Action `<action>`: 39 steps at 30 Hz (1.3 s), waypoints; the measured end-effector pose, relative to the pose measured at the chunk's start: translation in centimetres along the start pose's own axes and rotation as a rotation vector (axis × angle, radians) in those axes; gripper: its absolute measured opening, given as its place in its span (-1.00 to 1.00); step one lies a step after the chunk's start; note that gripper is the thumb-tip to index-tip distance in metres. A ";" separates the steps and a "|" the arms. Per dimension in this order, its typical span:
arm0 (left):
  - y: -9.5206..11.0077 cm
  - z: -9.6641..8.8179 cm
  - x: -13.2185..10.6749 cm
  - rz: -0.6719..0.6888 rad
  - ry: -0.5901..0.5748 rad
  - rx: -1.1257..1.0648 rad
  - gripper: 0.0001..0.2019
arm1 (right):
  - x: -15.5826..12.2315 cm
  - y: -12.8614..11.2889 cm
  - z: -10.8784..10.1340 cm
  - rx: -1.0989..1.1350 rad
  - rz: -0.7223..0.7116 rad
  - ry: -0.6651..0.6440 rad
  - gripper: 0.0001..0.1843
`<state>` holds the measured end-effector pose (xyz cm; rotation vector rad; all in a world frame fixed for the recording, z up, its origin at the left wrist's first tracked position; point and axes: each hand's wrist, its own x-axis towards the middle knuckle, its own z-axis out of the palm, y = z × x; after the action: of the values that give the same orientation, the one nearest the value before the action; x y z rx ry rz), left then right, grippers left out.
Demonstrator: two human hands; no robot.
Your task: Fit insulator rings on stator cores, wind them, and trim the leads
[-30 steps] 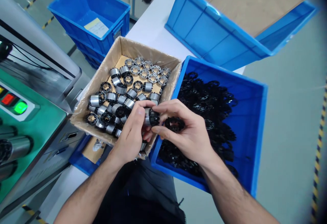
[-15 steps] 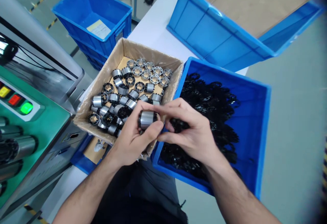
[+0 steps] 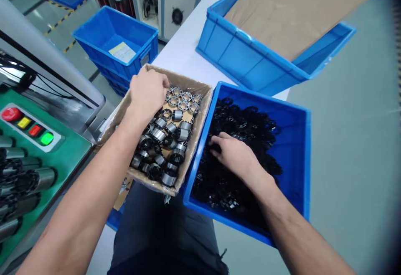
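My left hand [image 3: 148, 87] reaches into the far left corner of the lined cardboard box [image 3: 200, 112]. Its fingers curl down beside the bare metal ring cores [image 3: 183, 105]; whatever is under them is hidden. Metal cores with black end pieces [image 3: 158, 135] lie jumbled nearer me in the same box. My right hand [image 3: 233, 151] is over the blue bin [image 3: 293, 158], thumb and fingers curled toward each other among loose black plastic parts [image 3: 250, 124]. Dark parts behind the fingertips blend with anything they hold.
A larger blue crate [image 3: 232, 43] with brown cardboard stands behind the bin. Stacked blue crates [image 3: 115, 34] are at the far left. A green machine [image 3: 67, 154] with lit buttons and rows of metal cylinders [image 3: 44, 179] borders my left side.
My hands have separated. The left has moved from the box's near edge to its far left corner, and the core it held is out of sight. The right has moved over the black parts.
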<state>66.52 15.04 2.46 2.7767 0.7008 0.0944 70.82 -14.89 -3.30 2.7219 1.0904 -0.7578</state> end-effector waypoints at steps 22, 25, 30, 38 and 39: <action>0.4 -0.7 -6.1 -0.085 -0.118 -1.231 -0.68 | -2.2 7.2 -2.6 0.288 -0.089 0.038 -0.82; 1.5 -0.3 -10.9 -0.184 -0.296 -1.621 -0.77 | -3.1 6.9 -2.3 0.463 -0.173 0.307 -0.67; 3.4 2.2 -16.0 -0.208 -0.308 -1.758 -0.49 | -4.8 2.7 -3.3 0.815 -0.265 0.570 -0.58; 3.5 6.4 -17.7 -0.189 -0.293 -1.782 -0.51 | -3.9 -5.5 -4.5 1.164 -0.423 0.543 -0.55; 3.3 6.4 -17.7 -0.195 -0.294 -1.783 -0.52 | -3.4 -6.0 -4.1 1.172 -0.438 0.560 -0.57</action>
<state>53.25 2.22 -2.72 0.9800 0.3934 0.1537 66.35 -11.48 2.40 3.8847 1.8367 -0.9072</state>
